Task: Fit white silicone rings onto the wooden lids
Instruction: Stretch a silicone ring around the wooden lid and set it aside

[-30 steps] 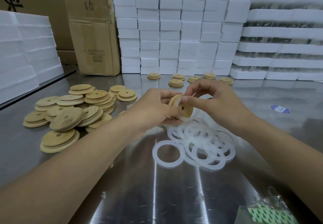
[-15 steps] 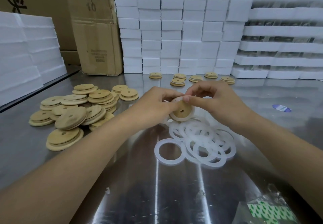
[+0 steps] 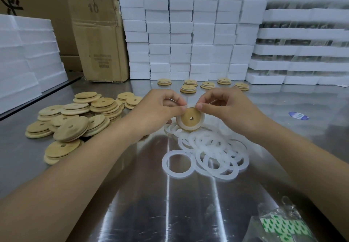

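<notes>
The left hand and right hand hold 1 lid up over the tabletop. Their curled fingers pinch its top edge. A white ring sits round it. More rings lie just below.

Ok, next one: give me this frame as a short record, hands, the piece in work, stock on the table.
Left hand: pinches upper left rim of round wooden lid with centre hole
Right hand: pinches its upper right rim
White silicone ring: round the held lid, seating unclear at the top
Loose rings: translucent white heap on shiny steel table, below the hands
Bare lids: wooden pile at left
Far lids: six, laid singly before stacked white foam blocks
</notes>
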{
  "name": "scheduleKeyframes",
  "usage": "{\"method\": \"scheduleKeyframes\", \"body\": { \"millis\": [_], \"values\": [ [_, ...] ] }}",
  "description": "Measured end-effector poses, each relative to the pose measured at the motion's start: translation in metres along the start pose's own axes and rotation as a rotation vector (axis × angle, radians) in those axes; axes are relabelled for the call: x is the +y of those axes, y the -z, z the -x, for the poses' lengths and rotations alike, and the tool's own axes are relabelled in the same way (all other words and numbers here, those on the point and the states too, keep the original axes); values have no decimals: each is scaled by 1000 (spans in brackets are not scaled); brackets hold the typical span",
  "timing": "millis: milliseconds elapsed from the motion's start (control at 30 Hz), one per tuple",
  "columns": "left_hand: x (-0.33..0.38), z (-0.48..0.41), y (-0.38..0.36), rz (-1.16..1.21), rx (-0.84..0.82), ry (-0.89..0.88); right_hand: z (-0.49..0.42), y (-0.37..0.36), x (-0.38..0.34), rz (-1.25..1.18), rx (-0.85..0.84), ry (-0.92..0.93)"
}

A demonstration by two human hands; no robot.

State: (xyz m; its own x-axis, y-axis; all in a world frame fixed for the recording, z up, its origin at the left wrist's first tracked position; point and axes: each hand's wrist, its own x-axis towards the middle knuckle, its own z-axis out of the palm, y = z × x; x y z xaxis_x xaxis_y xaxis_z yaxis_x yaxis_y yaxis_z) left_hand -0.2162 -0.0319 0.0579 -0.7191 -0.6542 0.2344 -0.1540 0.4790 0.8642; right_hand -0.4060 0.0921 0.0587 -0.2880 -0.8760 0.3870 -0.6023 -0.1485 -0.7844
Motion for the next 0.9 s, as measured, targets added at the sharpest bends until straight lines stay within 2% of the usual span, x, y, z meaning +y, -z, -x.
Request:
{"method": "scheduleKeyframes", "body": {
  "millis": [367, 533, 900],
  "values": [
    [-1, -2, 2, 34, 1, 45, 0, 2, 0, 45, -36, -15],
    [1, 0, 2, 16, 5, 43, 1, 2, -1, 88, -59, 33],
    [1, 1, 1, -60, 27, 16, -1, 2, 0, 69, -71, 4]
  ]
}}
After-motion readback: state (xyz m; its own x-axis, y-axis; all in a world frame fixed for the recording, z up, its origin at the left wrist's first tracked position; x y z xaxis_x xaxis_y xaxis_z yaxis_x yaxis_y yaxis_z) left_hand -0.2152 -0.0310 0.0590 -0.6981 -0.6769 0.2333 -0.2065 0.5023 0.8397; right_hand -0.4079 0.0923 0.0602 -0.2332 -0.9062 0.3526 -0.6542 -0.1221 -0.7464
